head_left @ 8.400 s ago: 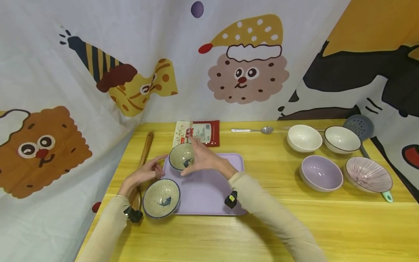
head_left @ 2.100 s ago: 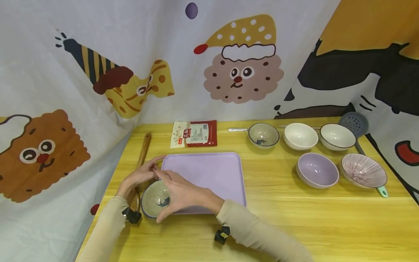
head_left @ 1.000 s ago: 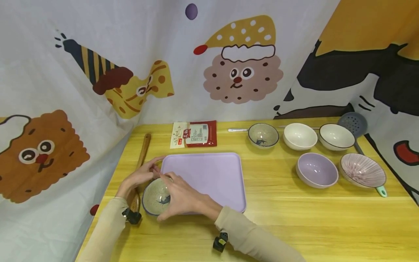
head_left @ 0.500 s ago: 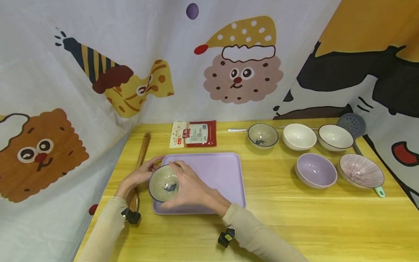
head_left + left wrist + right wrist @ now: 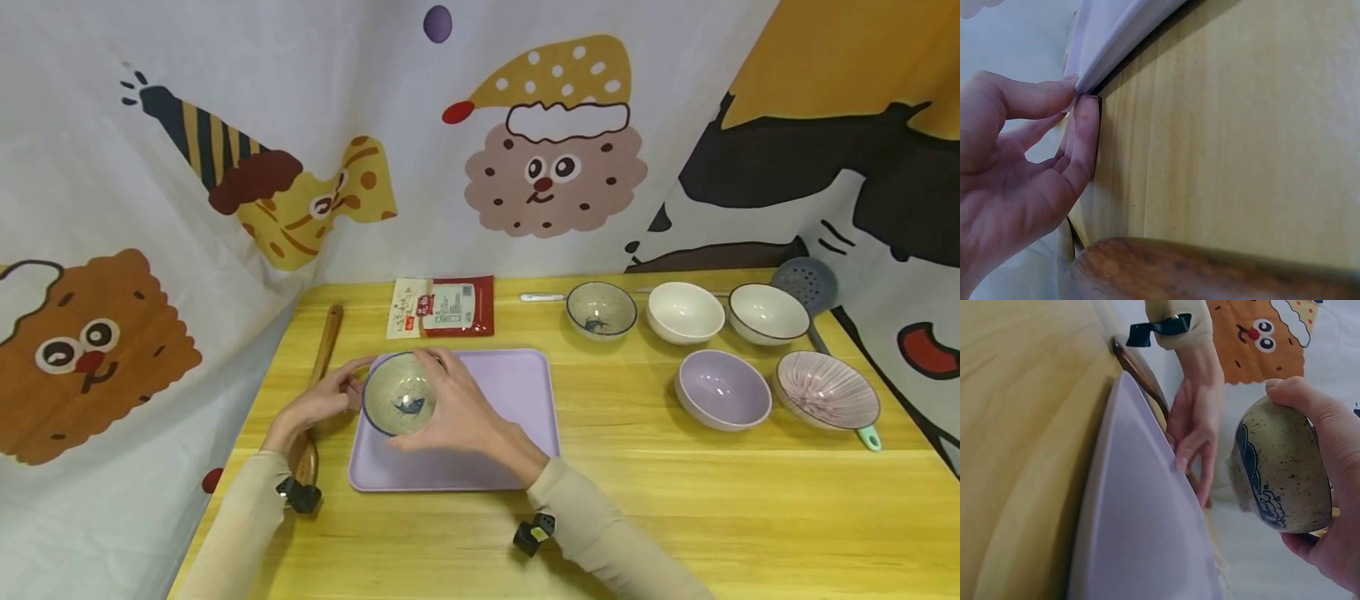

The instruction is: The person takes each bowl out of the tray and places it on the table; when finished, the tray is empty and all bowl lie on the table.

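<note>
A speckled bowl [image 5: 386,392] with a blue rim and a fish painted inside is gripped by my right hand [image 5: 472,417], thumb and fingers on opposite sides of its rim. In the right wrist view the speckled bowl [image 5: 1285,465] is raised clear of the lilac tray [image 5: 1141,537]. My left hand [image 5: 322,404] is at the left edge of the lilac tray [image 5: 517,417]. Seen from the left wrist, the thumb and fingertips of the left hand [image 5: 1029,156] pinch the tray's rim [image 5: 1110,50].
A wooden utensil [image 5: 327,342] lies left of the tray. Behind it is a red-and-cream packet [image 5: 442,307]. A similar fish bowl [image 5: 600,310] covers part of a spoon [image 5: 542,297]. White bowls [image 5: 684,312], a purple bowl [image 5: 723,392], a striped bowl [image 5: 825,390] and a grey skimmer [image 5: 805,283] stand right.
The other fish bowl went from the tray to the back row by the spoon. My right hand has since lifted this bowl from the tray's left front, moving it right and back.
</note>
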`<action>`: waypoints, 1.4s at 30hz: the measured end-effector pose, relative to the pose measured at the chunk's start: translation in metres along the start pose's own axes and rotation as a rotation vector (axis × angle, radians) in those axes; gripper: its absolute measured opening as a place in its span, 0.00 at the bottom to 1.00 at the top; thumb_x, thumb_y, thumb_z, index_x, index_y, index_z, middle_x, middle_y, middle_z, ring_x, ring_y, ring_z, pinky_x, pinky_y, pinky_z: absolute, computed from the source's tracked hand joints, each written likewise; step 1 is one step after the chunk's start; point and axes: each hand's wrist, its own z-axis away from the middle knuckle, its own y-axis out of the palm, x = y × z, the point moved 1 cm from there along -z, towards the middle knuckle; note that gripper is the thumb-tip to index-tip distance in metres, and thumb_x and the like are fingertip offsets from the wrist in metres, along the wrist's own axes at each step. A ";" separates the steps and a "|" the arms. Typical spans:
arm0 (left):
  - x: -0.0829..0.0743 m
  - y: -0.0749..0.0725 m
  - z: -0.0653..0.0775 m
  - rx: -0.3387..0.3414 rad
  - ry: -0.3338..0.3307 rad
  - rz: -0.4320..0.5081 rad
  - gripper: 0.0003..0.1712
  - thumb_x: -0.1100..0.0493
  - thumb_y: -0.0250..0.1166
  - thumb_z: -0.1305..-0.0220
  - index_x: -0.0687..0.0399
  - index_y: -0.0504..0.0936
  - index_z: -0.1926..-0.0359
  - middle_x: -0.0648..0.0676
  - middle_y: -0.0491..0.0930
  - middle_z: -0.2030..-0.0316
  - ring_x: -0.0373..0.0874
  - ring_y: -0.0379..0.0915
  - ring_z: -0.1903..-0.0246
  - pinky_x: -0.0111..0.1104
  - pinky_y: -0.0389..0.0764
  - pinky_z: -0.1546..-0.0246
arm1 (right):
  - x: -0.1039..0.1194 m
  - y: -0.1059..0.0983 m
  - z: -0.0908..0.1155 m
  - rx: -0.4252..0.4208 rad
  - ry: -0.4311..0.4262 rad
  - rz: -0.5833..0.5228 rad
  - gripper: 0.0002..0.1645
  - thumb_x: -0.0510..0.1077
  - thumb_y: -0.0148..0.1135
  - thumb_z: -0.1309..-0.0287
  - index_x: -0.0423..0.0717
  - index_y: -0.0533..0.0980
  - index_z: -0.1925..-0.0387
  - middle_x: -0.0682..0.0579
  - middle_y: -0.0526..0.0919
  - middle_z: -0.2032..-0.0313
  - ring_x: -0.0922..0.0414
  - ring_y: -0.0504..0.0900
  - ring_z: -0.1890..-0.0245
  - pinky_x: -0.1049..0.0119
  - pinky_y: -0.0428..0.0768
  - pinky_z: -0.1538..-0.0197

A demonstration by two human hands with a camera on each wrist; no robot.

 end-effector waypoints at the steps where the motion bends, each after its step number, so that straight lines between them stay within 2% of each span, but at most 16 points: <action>1: 0.000 0.000 0.000 0.002 -0.006 0.000 0.50 0.79 0.51 0.49 0.62 0.54 0.22 0.58 0.70 0.62 0.47 0.66 0.64 0.32 0.74 0.64 | -0.001 -0.002 0.000 -0.009 0.005 -0.002 0.78 0.67 0.84 0.74 0.49 0.56 0.22 0.49 0.61 0.27 0.50 0.66 0.29 0.48 0.72 0.32; 5: -0.001 0.000 0.000 -0.005 -0.035 -0.020 0.51 0.76 0.56 0.47 0.58 0.54 0.21 0.60 0.72 0.61 0.48 0.69 0.62 0.33 0.75 0.62 | -0.008 -0.011 0.001 -0.042 0.020 -0.012 0.77 0.68 0.84 0.75 0.51 0.57 0.22 0.50 0.63 0.28 0.50 0.66 0.30 0.47 0.73 0.33; 13: -0.003 -0.001 -0.001 -0.007 -0.040 -0.030 0.50 0.74 0.60 0.45 0.59 0.54 0.21 0.60 0.71 0.60 0.48 0.68 0.61 0.31 0.74 0.63 | -0.026 -0.027 0.007 -0.119 0.064 -0.031 0.78 0.67 0.86 0.77 0.51 0.58 0.22 0.49 0.62 0.28 0.48 0.67 0.30 0.42 0.71 0.33; 21: -0.003 -0.001 -0.002 -0.013 -0.048 -0.039 0.47 0.71 0.62 0.42 0.60 0.55 0.22 0.60 0.71 0.60 0.46 0.68 0.62 0.30 0.74 0.63 | -0.045 -0.046 0.016 -0.185 0.097 -0.027 0.74 0.66 0.86 0.78 0.54 0.61 0.25 0.49 0.65 0.31 0.48 0.70 0.34 0.41 0.73 0.36; 32: -0.004 -0.001 -0.001 -0.019 -0.044 -0.028 0.48 0.72 0.62 0.43 0.60 0.55 0.22 0.60 0.71 0.60 0.48 0.68 0.62 0.30 0.74 0.63 | -0.080 -0.070 0.038 -0.270 0.138 -0.017 0.73 0.65 0.86 0.77 0.49 0.62 0.26 0.47 0.66 0.33 0.46 0.71 0.36 0.39 0.74 0.36; 37: -0.003 -0.001 -0.001 -0.010 -0.045 -0.029 0.48 0.72 0.62 0.43 0.61 0.55 0.22 0.61 0.71 0.61 0.47 0.68 0.62 0.30 0.74 0.63 | -0.093 -0.080 0.051 -0.280 0.192 0.002 0.74 0.64 0.86 0.77 0.48 0.62 0.26 0.43 0.64 0.31 0.42 0.70 0.34 0.35 0.72 0.36; 42: -0.001 -0.001 -0.002 -0.015 -0.048 -0.037 0.48 0.71 0.62 0.43 0.60 0.54 0.22 0.61 0.72 0.60 0.48 0.69 0.61 0.30 0.74 0.63 | -0.106 -0.090 0.066 -0.298 0.206 0.026 0.73 0.64 0.86 0.76 0.46 0.62 0.26 0.41 0.64 0.32 0.40 0.69 0.34 0.34 0.70 0.36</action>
